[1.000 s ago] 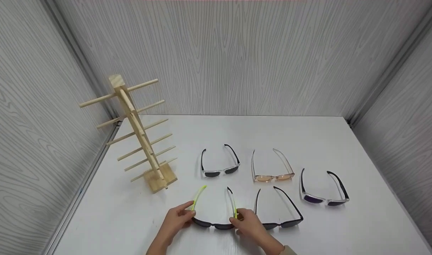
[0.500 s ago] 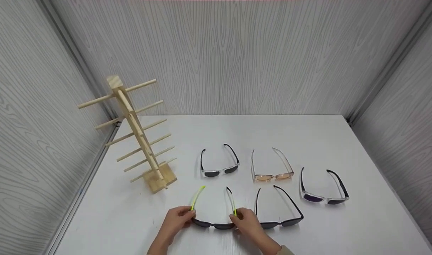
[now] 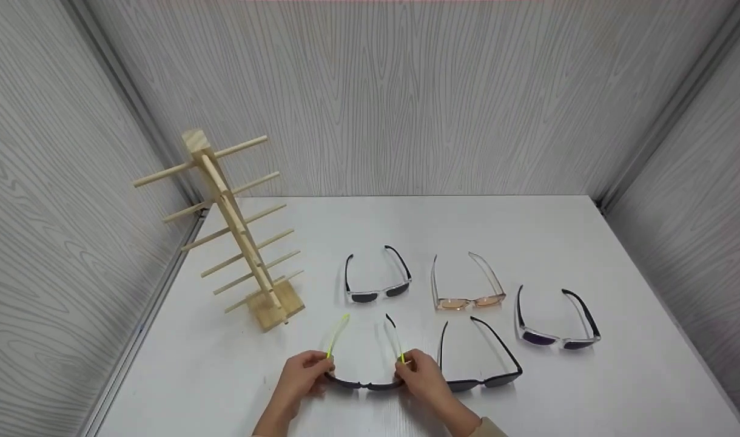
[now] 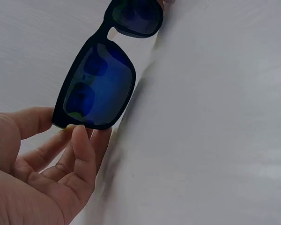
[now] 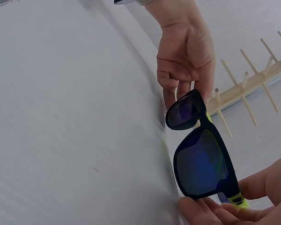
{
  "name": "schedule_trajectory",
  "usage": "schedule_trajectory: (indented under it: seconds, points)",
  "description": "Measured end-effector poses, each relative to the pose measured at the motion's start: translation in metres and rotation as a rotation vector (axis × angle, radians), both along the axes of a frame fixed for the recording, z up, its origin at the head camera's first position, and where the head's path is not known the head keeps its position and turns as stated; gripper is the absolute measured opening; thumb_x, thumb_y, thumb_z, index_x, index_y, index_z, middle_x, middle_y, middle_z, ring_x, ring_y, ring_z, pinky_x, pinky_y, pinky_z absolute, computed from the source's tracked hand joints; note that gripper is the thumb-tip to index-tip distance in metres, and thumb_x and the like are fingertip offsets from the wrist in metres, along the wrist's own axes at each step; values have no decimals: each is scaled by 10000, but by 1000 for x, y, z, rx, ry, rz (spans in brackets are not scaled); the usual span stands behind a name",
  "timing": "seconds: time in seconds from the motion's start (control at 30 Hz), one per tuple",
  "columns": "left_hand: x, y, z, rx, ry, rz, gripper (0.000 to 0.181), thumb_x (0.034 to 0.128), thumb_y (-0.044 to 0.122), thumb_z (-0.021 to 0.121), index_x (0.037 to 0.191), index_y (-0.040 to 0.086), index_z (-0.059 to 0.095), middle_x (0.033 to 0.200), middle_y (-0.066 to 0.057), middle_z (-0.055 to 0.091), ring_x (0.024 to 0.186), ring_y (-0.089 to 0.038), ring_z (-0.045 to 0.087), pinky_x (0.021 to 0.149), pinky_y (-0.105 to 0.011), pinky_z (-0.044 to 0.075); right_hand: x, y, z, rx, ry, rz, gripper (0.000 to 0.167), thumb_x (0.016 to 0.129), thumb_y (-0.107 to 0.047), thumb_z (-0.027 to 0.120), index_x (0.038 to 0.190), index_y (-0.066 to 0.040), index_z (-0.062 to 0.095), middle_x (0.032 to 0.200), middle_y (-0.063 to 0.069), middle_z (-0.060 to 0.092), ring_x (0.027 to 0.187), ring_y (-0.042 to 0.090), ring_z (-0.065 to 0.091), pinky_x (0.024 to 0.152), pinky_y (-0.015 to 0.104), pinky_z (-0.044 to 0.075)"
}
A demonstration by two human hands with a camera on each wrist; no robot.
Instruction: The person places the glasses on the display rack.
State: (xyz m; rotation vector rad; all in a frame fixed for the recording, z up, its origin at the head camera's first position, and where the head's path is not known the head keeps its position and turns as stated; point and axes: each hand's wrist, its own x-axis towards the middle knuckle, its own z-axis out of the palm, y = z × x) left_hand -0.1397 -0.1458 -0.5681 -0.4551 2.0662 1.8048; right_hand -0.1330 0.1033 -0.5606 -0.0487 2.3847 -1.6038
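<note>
Dark-lensed sunglasses with yellow-green temples [image 3: 383, 386] are held between both hands at the front of the table, temples pointing away. My left hand [image 3: 301, 377] pinches the left hinge corner, and my right hand [image 3: 426, 379] pinches the right one. In the left wrist view, the left hand [image 4: 51, 164] has its thumb and fingers at the corner of the black frame [image 4: 60, 112], beside a bluish lens. The right wrist view shows the right hand [image 5: 253, 197] at the yellow-green hinge [image 5: 239, 201], the left hand [image 5: 185, 56] at the far end.
A wooden rack with pegs [image 3: 236, 224] stands at the left. Black sunglasses [image 3: 499, 380] lie just right of my right hand. Behind are clear-framed glasses with dark lenses [image 3: 364, 297], orange-tinted glasses [image 3: 453, 304] and purple-lensed glasses [image 3: 538, 339] farther right.
The held sunglasses have risen and tilted slightly, their lenses looking narrower from above. Both hands keep their pinch, and the right hand has shifted slightly away from the body.
</note>
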Motion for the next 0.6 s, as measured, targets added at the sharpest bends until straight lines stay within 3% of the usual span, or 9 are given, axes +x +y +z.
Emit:
schedule_trajectory:
  seconds: [0.23, 0.6]
  points:
    - [1, -2, 7, 37, -13, 43, 353, 860, 249, 671, 1095, -5, 601, 893, -58, 668, 720, -154, 607, 610, -319, 533, -6, 0, 6, -51, -83, 24, 256, 936, -173, 550, 1086, 34, 538, 831, 81, 649, 718, 183, 624, 610, 326, 525]
    - [0, -6, 25, 129, -51, 82, 415, 843, 291, 689, 1121, 3, 580, 931, -73, 662, 776, -182, 647, 656, -326, 540, -19, 6, 16, -274, -174, 22, 397, 954, -264, 541, 1199, 47, 512, 921, 131, 662, 728, 193, 644, 639, 348, 553]
